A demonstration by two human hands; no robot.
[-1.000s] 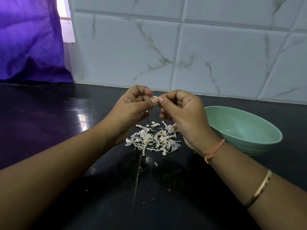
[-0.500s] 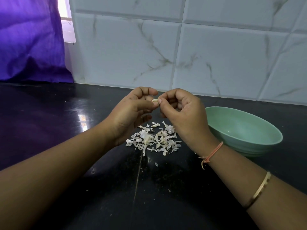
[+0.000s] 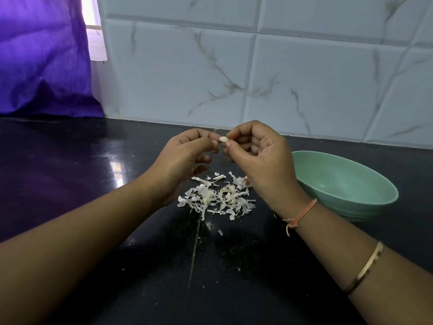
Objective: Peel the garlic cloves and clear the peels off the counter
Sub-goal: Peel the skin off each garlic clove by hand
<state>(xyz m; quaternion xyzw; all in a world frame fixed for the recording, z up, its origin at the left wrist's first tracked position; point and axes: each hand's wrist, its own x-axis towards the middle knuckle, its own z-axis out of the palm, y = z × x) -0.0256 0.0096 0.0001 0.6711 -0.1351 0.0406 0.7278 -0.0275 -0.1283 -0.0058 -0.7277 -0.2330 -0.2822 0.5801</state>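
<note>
A small pale garlic clove (image 3: 223, 139) is pinched between the fingertips of both hands, held above the black counter (image 3: 93, 172). My left hand (image 3: 185, 158) has its fingers curled, thumb and forefinger touching the clove's left end. My right hand (image 3: 257, 158) pinches the clove's right end with thumb and forefinger. Directly below the hands lies a loose pile of white garlic peels (image 3: 218, 198) on the counter. My right wrist hides the pile's right edge.
A pale green bowl (image 3: 375, 198) stands on the counter just right of my right wrist; what it holds is not visible. A marble-tiled wall (image 3: 281, 78) rises behind. A purple curtain (image 3: 42, 55) hangs at the back left. A few peel crumbs (image 3: 220, 232) lie nearer me.
Both hands have stayed together over the peel pile, working the clove. The clove now shows more plainly between the fingertips, and my right hand has turned slightly.
</note>
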